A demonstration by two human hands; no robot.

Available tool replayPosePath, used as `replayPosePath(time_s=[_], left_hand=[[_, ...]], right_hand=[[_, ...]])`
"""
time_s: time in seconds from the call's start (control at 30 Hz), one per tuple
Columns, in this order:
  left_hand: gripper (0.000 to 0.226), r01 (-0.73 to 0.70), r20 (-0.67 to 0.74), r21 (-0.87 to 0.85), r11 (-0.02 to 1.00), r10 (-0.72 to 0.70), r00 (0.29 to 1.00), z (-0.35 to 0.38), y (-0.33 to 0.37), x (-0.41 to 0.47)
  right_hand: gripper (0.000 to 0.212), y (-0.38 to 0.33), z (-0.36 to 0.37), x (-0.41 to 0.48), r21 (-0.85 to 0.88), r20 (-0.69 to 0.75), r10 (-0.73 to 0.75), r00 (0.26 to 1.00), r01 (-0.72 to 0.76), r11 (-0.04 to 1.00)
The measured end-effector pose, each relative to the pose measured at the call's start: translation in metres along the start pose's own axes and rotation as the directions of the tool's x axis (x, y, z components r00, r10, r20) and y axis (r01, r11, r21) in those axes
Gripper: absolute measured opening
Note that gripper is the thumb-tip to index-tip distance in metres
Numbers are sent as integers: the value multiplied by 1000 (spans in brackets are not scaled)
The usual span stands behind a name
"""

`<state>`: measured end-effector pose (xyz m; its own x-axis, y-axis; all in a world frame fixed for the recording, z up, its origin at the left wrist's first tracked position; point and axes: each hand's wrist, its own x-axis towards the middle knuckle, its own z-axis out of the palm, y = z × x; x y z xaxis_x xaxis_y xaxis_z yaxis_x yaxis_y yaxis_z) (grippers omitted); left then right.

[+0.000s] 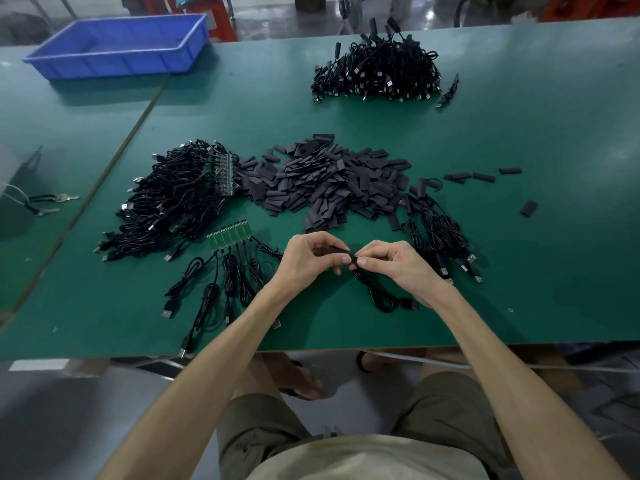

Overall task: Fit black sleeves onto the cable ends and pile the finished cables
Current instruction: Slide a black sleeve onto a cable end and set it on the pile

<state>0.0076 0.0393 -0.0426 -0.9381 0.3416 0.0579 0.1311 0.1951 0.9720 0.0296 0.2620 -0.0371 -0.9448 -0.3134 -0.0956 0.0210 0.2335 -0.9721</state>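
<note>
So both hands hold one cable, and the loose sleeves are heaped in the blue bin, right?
Not quite. The head view shows the sleeves heaped on the table, beyond the hands; the bin stands far left. The left hand and right hand do hold one cable.

Table (502, 244): was plain green, edge to edge.
Bin (114, 65): came up bright blue.
Sleeve pile (329, 183): was matte black throughout.
Held sleeve (334, 250): black too.
Held cable (373, 289): was black, plug end silver.
Raw cables (162, 206): black, with green boards showing.
Board strip (230, 237): was green, pale markings.
Finished pile (377, 74): black, silver plugs glinted.
Shorts (259, 431): were olive.
Shirt (363, 460): was beige.
Stool (221, 26): showed red.
</note>
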Motion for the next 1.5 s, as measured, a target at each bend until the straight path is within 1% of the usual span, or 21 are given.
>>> replayPosePath(time_s=[0.17,0.3,0.4,0.47,0.53,0.6,0.77,0.93,1.1,1.27,1.5], left_hand=[[17,23,-60,-4,1000,-23,998,2,4,0],[21,39,-131,29,999,-35,991,5,9,-1],[21,21,-200,-47,999,-30,979,7,15,-5],[17,-10,-215,-96,995,-11,977,8,19,-8],[14,-27,-227,-108,994,2,974,11,22,-10],[12,-31,-247,-85,996,9,969,14,23,-12],[10,9,-274,-61,998,-25,961,22,20,-16],[10,38,-309,-87,995,-64,949,29,17,-19],[12,68,-320,-79,995,-90,943,31,15,-19],[9,61,-316,-75,995,-82,945,32,14,-18],[10,70,-316,-62,996,-86,945,33,14,-17]], right_hand=[[16,-2,5,-3,13,-61,16,998,-15,1000],[19,-6,9,-6,-10,-87,24,996,-25,1000],[19,-10,14,-10,23,-112,-10,994,13,1000],[16,-12,18,-14,44,-146,-51,988,58,997],[14,-10,25,-17,13,-188,-90,978,94,995],[15,-8,31,-18,-27,-242,-118,963,115,993],[14,-3,41,-21,-109,-330,-109,938,76,991],[11,3,50,-24,-232,-405,-161,900,70,970],[11,3,51,-22,-273,-414,-183,892,70,959],[11,3,51,-22,-299,-426,-192,884,62,952],[12,2,51,-22,-312,-427,-203,881,67,948]])
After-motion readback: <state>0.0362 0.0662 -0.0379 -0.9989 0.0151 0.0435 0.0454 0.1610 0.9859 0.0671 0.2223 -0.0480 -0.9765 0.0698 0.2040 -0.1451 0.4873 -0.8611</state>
